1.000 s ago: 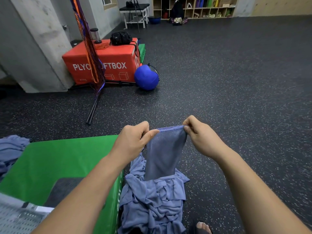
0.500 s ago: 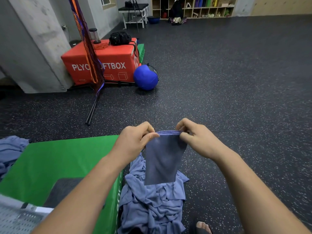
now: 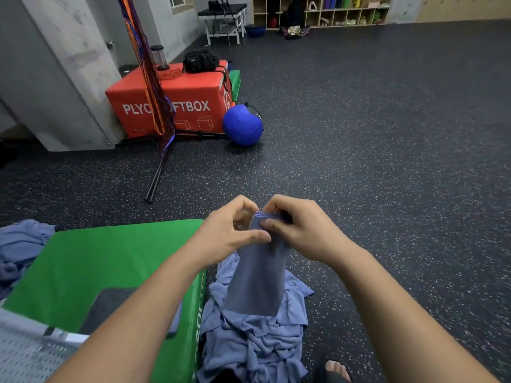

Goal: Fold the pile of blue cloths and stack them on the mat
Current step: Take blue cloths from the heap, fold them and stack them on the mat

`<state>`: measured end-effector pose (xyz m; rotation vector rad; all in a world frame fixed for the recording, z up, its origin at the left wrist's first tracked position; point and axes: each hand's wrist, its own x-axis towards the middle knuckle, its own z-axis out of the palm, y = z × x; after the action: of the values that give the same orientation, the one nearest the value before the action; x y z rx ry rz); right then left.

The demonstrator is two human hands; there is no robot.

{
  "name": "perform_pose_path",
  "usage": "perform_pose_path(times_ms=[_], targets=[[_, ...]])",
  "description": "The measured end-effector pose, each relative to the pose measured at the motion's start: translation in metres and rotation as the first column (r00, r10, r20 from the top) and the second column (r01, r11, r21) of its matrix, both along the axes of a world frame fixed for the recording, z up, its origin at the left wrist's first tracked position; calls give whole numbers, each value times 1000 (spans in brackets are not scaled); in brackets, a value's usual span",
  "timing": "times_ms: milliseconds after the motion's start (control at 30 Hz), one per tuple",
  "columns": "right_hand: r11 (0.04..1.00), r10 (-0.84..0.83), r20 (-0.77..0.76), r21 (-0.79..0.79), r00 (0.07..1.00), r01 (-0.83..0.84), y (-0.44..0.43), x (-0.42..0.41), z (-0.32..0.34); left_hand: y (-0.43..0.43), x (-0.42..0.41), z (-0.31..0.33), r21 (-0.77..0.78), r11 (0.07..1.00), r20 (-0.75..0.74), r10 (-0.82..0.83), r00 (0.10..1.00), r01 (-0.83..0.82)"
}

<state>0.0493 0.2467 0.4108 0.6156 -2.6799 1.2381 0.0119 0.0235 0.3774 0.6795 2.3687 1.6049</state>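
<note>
Bringing corners together | left hand (image 3: 229, 230), right hand (image 3: 302, 230) pinch blue cloth (image 3: 257, 280) above pile (image 3: 249, 344) | width now halved; green mat (image 3: 110, 261) stacking next

A red plyo box (image 3: 171, 106) stands beside a grey pillar (image 3: 63, 73). A black bag (image 3: 199, 61) sits on it, a blue ball (image 3: 242, 125) rests just right of it, and wooden shelves (image 3: 320, 9) stand far behind.

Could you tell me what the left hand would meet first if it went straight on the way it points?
The left hand points at the right hand, so it would likely meet those fingers first, through the blue cloth both pinch.
</note>
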Motion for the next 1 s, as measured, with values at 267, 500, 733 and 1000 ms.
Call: perform_pose_path(times_ms=[267,500,733,1000], targets=[[985,-153,-144,-103,978,139,28,2,24,-1,-7,-36,-281,958,71,-40,997,58],[935,-329,-133,-186,935,303,62,0,25,-4,-17,-58,-340,940,80,17,997,12],[857,-469,-64,-275,881,436,82,-4,19,-31,-26,-67,-476,876,14,99,995,-81],[750,-606,6,-327,795,575,95,-8,12,-48,-36,-52,-155,930,224,362,905,-334]])
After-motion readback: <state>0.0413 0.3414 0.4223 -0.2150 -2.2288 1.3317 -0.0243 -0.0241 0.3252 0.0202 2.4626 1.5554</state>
